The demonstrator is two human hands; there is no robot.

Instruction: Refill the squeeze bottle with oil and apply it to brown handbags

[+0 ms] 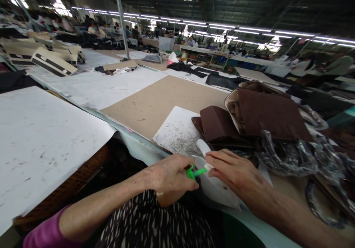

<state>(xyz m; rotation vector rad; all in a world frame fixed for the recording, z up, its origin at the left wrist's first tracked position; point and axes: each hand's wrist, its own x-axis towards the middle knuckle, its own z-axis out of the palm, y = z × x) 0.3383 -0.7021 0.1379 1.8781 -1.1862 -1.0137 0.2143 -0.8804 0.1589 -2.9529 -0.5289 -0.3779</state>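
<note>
My left hand (176,174) is wrapped round an amber bottle (166,199), whose base shows below my palm. From its top a green nozzle (198,172) points right. My right hand (233,170) pinches a small white piece (208,166) against the nozzle's tip; I cannot make out its material. A whitish bag or cloth (219,190) hangs at the table edge beneath my right hand. Beyond my fingers lies a white roll (203,147). Close by on the right are brown bags (273,111) with plastic-wrapped handles (294,153).
Brown board (163,100) and a stained white sheet (177,131) cover the table ahead. Another table with white paper (41,140) stands left, across a gap. Cream pieces (54,61) are piled far left. Black pieces (222,79) lie farther back. Several people work in the distance.
</note>
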